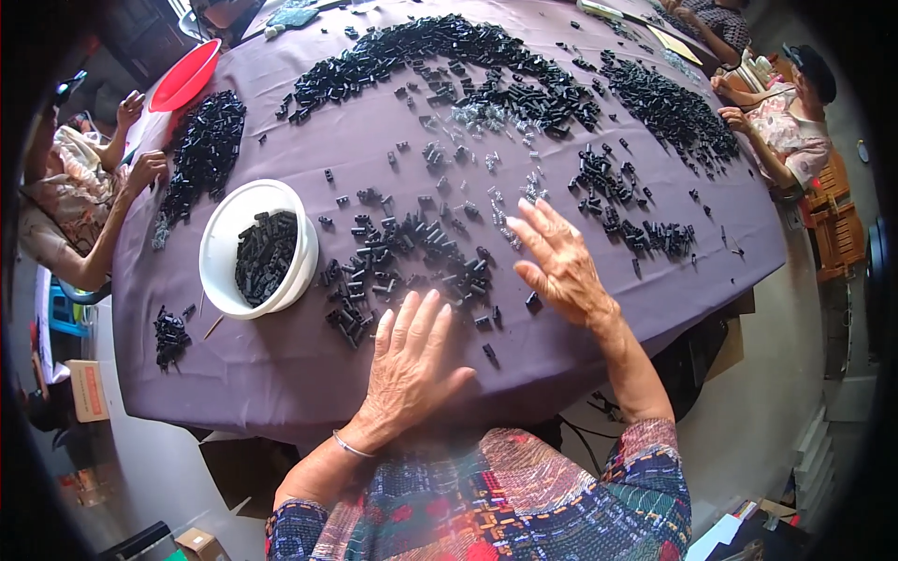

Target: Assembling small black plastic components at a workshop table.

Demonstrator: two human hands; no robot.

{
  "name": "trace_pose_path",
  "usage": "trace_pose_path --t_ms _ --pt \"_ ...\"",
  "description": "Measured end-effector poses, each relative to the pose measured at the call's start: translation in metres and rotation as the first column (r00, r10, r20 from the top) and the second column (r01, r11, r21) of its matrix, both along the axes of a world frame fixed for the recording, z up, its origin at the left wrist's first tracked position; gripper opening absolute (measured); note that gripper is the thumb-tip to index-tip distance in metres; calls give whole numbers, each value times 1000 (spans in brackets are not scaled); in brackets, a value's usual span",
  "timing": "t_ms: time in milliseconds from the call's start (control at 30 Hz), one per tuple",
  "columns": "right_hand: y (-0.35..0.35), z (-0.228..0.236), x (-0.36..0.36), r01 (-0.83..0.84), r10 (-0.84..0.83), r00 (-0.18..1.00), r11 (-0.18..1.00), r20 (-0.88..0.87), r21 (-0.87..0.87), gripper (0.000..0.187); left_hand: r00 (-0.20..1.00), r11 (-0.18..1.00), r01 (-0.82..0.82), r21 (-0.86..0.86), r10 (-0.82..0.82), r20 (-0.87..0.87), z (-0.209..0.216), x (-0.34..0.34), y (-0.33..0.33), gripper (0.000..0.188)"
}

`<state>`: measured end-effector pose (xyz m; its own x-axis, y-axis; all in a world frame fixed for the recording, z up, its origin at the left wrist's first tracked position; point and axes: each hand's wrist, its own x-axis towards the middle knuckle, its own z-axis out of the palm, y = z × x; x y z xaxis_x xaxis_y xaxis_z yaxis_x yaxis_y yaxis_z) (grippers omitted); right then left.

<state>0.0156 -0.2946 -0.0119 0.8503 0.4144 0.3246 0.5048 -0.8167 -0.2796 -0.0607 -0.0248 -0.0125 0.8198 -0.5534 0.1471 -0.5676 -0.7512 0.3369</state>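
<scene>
My left hand (408,365) is open, its fingers stretched out flat at the near edge of a loose spread of small black plastic parts (374,252). Farther right, my right hand (564,262) is also open with fingers apart, beside a scatter of small transparent parts (500,210). Neither hand holds anything that I can see. A white bucket (213,251), partly filled with black parts (267,252), stands to the left of my left hand. To the right of my right hand lies another loose group of black parts (645,234).
A purple cloth covers the table (561,365). Large heaps of black parts lie at the far side (402,47), left (201,145) and right (669,112). A red basin (185,77) sits at the far left. Co-workers (79,187) (786,122) sit on both sides. A thin stick (213,326) lies by the bucket.
</scene>
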Motion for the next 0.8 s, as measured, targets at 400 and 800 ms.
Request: trace_pose_path --t_ms 400,800 --pt "6 -9 0 13 -7 999 994 54 -111 49 998 998 -36 -52 39 44 2 2 0 77" --pt "-43 -10 -37 234 -276 938 951 210 203 27 998 991 -39 -129 46 51 2 1 -1 72"
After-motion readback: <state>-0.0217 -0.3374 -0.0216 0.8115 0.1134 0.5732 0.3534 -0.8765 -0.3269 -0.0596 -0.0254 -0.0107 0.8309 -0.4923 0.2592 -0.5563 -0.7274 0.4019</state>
